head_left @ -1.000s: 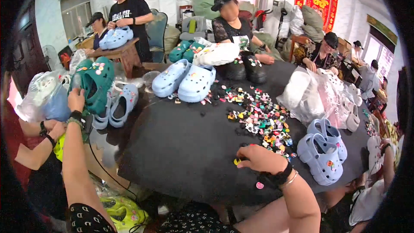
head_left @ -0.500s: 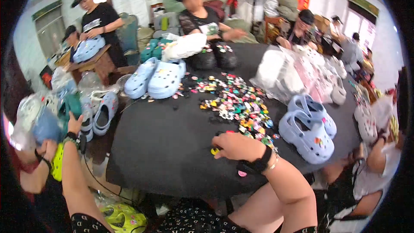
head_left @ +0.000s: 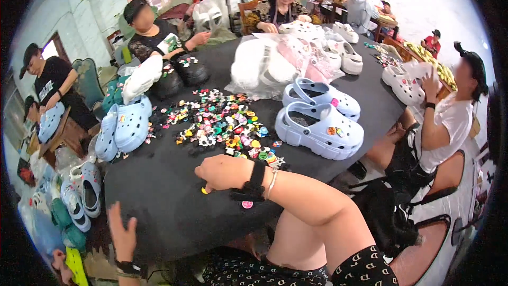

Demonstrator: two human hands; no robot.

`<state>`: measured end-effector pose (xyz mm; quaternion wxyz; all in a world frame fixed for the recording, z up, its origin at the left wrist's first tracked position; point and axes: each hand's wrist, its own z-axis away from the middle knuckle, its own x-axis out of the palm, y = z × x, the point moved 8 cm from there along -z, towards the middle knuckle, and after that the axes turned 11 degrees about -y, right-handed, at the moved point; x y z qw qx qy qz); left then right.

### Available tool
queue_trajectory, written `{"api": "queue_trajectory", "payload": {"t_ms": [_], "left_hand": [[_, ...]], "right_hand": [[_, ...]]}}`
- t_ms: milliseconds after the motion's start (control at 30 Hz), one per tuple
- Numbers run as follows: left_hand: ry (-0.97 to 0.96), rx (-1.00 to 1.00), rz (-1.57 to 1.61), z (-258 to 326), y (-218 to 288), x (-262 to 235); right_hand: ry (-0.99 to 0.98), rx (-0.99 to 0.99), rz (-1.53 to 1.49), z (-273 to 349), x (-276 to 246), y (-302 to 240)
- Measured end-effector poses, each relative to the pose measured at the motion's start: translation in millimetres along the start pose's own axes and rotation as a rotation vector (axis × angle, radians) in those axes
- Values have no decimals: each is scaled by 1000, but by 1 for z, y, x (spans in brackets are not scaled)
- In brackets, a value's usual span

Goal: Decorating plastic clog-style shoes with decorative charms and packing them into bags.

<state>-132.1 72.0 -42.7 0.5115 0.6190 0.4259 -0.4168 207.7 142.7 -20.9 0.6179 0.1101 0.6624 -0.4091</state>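
Observation:
My right hand is bent low over the black table, palm down, fingers curled. A small yellow shoe charm shows at its fingertips, and the fingers look closed on it. A round pink charm lies beside the wrist. Beyond this hand spreads a heap of colourful shoe charms. My left hand is at the table's left edge, empty, thumb and fingers apart. Light blue clogs with several charms stand to the right of the heap. Another light blue pair stands on its left.
Bagged white clogs, black clogs and a white clog stand farther back. Left of the table are blue-grey clogs, green clogs and a yellow-green clog. Co-workers sit around the table; one at right handles a white clog.
My view has turned to the right. My left hand has left the green clog in the pile and come to the table edge, open. My right hand stays low by the yellow charm.

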Motion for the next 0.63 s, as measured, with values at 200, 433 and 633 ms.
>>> {"api": "queue_trajectory", "payload": {"t_ms": [200,433,633], "left_hand": [[-72,-1,20,11,42,36],[-67,-48,13,14,41,49],[-29,-15,20,11,39,49]], "right_hand": [[18,-33,-29,9,-5,3],[2,-20,-41,7,-18,18],[-36,245,-99,26,-67,42]]}}
